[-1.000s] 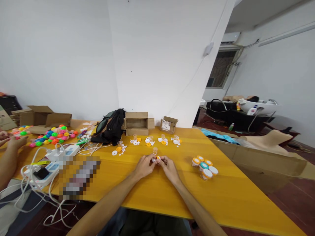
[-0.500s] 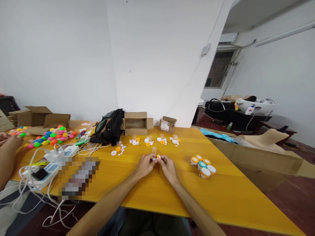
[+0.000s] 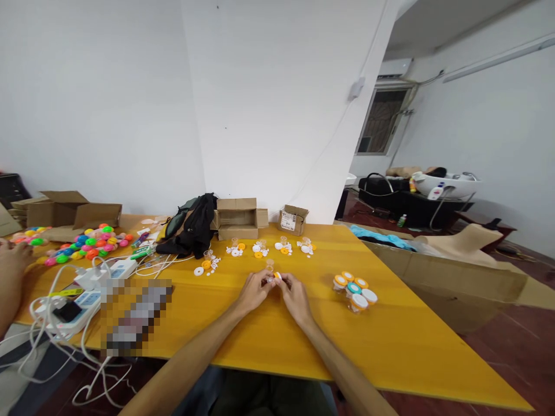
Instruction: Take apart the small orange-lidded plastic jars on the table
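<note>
My left hand (image 3: 254, 290) and my right hand (image 3: 295, 293) meet over the yellow table (image 3: 269, 341), fingers pinched together on a small orange and white part (image 3: 276, 277). A small clear cup (image 3: 270, 264) stands just behind my fingertips. Several capped little jars (image 3: 354, 289) with orange, teal and white lids stand to the right of my right hand. Small groups of white and orange parts (image 3: 260, 250) with clear cups lie in a row further back.
Cardboard boxes (image 3: 237, 217) and a black bag (image 3: 193, 224) sit at the back of the table. Coloured balls (image 3: 84, 244), power strips and cables (image 3: 78, 289) lie at the left, where another person's hand (image 3: 11, 263) rests. A large carton (image 3: 451, 271) stands at the right.
My hands stay pinched on the small part, with only small finger movement. The view has drifted slightly to the right.
</note>
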A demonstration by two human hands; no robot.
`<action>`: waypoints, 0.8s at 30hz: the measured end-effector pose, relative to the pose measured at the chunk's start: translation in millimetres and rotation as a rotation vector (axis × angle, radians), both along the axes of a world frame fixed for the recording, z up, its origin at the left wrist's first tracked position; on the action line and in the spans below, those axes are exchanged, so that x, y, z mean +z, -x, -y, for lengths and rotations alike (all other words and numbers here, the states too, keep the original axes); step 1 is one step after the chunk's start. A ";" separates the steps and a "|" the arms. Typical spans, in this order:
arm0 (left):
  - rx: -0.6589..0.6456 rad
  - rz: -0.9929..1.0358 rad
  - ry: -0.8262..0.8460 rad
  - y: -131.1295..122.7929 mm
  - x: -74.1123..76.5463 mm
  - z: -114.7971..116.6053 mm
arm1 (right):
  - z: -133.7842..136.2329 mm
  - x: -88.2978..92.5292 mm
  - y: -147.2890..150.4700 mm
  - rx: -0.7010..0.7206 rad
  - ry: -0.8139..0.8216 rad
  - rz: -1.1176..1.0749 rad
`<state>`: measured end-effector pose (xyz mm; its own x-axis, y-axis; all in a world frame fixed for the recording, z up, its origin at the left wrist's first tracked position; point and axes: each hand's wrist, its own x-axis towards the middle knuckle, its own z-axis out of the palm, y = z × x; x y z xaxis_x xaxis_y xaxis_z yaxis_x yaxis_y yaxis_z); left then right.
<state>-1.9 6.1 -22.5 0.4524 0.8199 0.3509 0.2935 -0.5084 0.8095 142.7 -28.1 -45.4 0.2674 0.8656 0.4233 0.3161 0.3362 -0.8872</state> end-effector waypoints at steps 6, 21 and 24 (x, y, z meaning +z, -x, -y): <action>0.035 0.025 0.008 4.2 -3.2 -3.4 | -4.8 0.3 -8.7 -0.084 0.017 -0.034; 0.108 0.090 -0.027 4.4 9.3 0.9 | -6.7 0.4 -12.9 -0.042 0.045 0.141; 0.108 0.111 -0.035 5.2 9.0 -0.2 | -7.0 -0.2 -13.2 -0.022 0.057 0.137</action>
<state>-7.1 6.3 -13.5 0.3194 0.8481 0.4228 0.2574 -0.5070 0.8226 155.9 -21.1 -45.5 0.2302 0.8837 0.4076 0.4420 0.2782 -0.8528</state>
